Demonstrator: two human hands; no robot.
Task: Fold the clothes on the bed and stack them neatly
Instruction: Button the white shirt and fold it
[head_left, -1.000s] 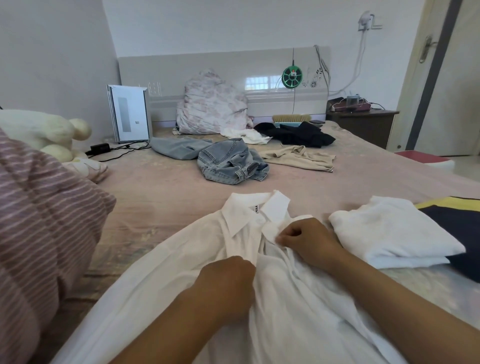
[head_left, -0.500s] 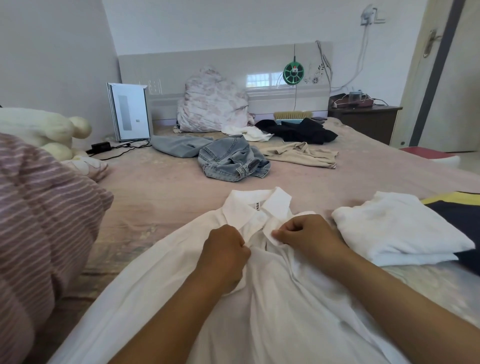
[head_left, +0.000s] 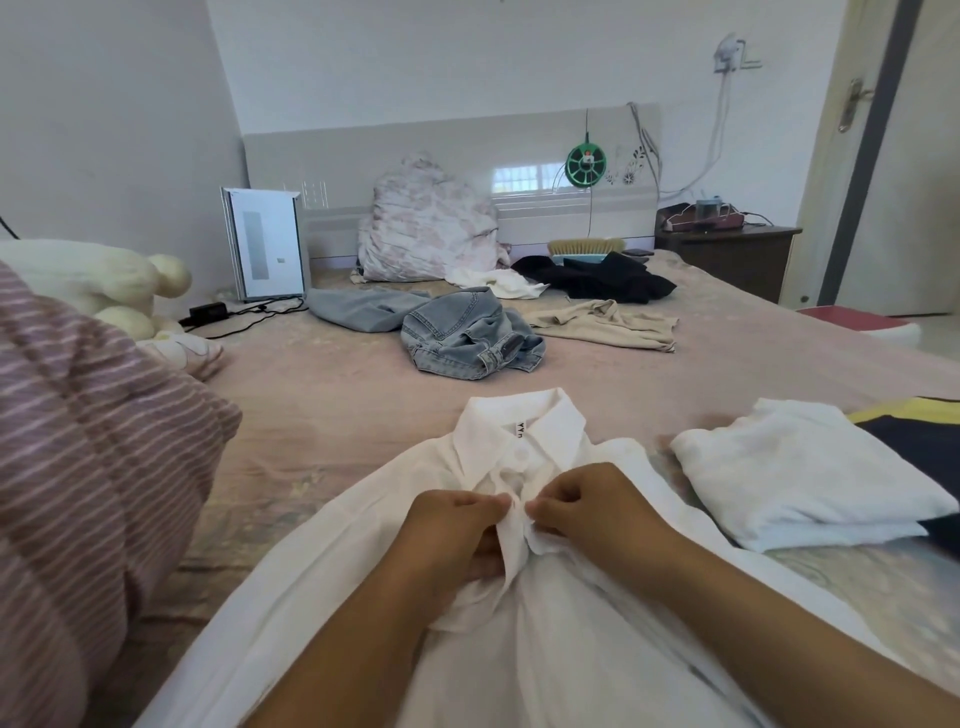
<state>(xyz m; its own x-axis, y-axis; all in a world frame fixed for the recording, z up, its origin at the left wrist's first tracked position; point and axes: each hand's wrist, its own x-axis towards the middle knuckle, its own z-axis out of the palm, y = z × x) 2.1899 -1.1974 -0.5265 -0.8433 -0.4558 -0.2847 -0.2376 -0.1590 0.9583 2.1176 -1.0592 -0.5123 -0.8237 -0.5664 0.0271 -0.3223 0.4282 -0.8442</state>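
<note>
Two hands meet at the front placket of the white shirt (head_left: 545, 639), which lies spread flat on the bed (head_left: 337, 395), collar away from the wearer. Left hand (head_left: 457, 540): fingers curled, pinching the left edge of the placket just below the collar button. Right hand (head_left: 597, 509): fingers curled, pinching the opposite edge; fingertips of both nearly touching. Right of the shirt, close beside it: folded white garment (head_left: 800, 478), resting partly on a dark folded item (head_left: 930, 447). Beyond the shirt's collar, well apart: crumpled denim jacket (head_left: 467, 332), beige top (head_left: 608, 325), black garment (head_left: 602, 278). Left of the shirt: striped pink bedding (head_left: 78, 457).
</note>
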